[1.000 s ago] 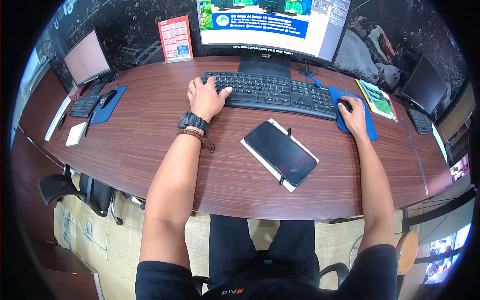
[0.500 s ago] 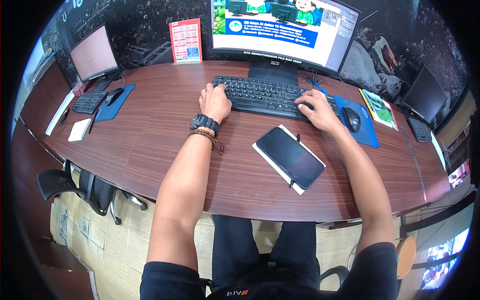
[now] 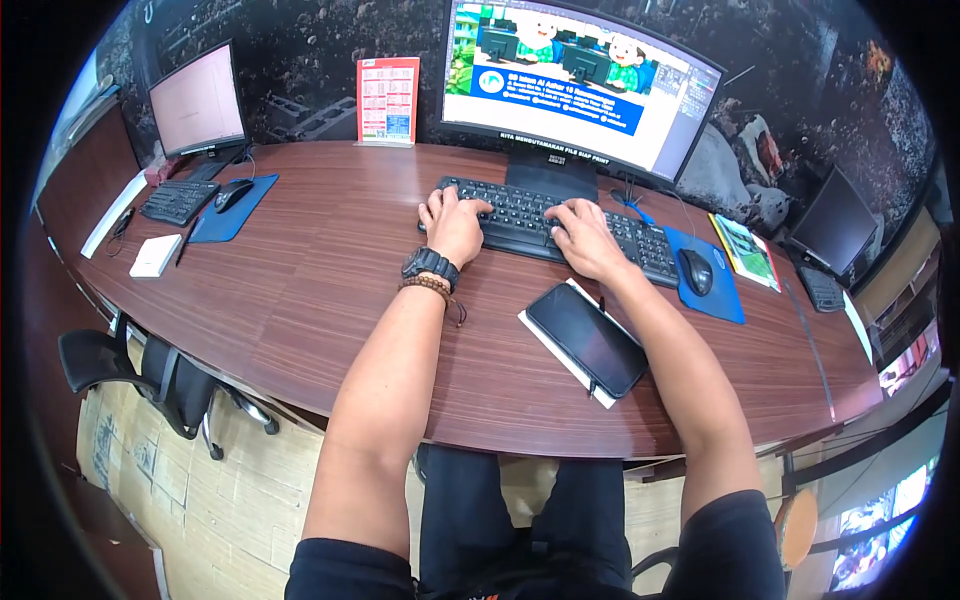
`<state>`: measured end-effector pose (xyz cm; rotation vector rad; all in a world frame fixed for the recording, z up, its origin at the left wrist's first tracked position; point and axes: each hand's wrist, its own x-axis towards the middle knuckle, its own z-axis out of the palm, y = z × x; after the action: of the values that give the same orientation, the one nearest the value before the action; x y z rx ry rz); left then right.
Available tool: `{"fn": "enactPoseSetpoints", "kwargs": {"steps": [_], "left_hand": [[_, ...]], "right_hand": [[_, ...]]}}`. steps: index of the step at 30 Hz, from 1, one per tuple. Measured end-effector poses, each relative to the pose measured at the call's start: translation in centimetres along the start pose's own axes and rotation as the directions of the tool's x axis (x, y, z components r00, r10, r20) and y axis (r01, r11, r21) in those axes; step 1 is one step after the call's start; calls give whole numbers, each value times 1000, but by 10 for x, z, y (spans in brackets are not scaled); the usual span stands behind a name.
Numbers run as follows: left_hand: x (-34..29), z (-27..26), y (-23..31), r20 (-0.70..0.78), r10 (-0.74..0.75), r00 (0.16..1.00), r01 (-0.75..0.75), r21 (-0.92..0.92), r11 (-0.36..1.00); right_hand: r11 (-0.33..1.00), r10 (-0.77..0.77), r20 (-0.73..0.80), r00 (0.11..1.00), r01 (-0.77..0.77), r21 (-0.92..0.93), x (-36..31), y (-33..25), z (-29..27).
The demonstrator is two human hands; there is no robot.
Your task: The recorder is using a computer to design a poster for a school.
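Observation:
Both hands rest on a long black keyboard. My left hand lies over its left end, fingers spread, thumb reaching inward over the keys; a black watch and a beaded bracelet are on that wrist. Over the middle-right keys is my right hand, fingers apart and slightly bent, holding nothing. Behind the keyboard stands a large curved monitor with a colourful cartoon layout on screen. Nearer me, a dark smartphone lies on a white notepad, beside my right forearm. A pen partly shows beneath the phone.
A black mouse sits on a blue mouse pad right of the keyboard. Farther right are a booklet and another monitor. A red-and-white calendar stands at the back; a second workstation monitor and an office chair are left.
My right hand has moved left along the keyboard, from near the number keys to the main letter keys. My left hand stays at the left end, its thumb farther inward. The view has shifted slightly.

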<state>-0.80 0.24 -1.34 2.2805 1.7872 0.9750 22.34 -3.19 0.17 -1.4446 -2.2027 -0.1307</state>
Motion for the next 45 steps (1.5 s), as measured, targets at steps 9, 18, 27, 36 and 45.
{"fn": "enactPoseSetpoints", "kwargs": {"steps": [9, 18, 27, 36, 45], "left_hand": [[0, 6, -3, -18, 40, 999, -40, 28, 999], [2, 9, -1, -8, 49, 999, -49, 45, 998], [1, 9, 2, -175, 10, 985, 3, 74, 997], [0, 0, 6, -109, -32, 994, 41, 83, 996], [-13, -6, 18, 19, -84, 996, 80, 168, 983]], "right_hand": [[994, 14, 55, 998, -8, -108, 9, 4, -7], [993, 61, -170, 984, -77, -87, -49, 92, -53], [908, 352, -438, 827, -415, -54, -128, 146, -72], [872, 465, -367, 806, -487, 37, -127, 143, -75], [826, 548, -345, 762, -557, 85, -127, 143, -73]]}}
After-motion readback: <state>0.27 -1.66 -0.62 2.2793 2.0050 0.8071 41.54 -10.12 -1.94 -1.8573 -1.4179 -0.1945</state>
